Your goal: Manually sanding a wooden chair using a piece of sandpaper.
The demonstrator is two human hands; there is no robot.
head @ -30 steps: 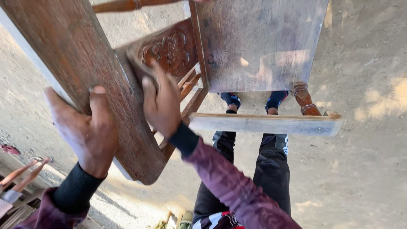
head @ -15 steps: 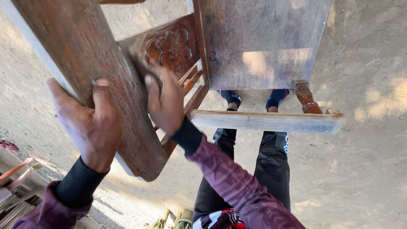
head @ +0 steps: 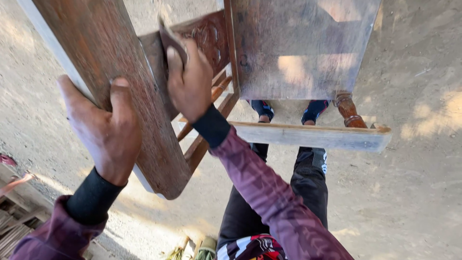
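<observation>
The left hand (head: 107, 132) is raised on the left, thumb upright and fingers (head: 72, 98) wrapped out of sight in a firm clasp — its wrist in a black cuff under a maroon sleeve. The right hand (head: 190, 84) reaches farther up, fingers together and pressed flat, the forearm slanting down to the near right, legs standing below.

Both hands bare: left hand (head: 108, 132), right hand (head: 191, 84). Behind the fingers of each, a tight black cuff circles the wrist, then a loose maroon sleeve with a faint darker pattern. Further back, black trousers with small white markings at the knee; dark blue footwear, black socks.
</observation>
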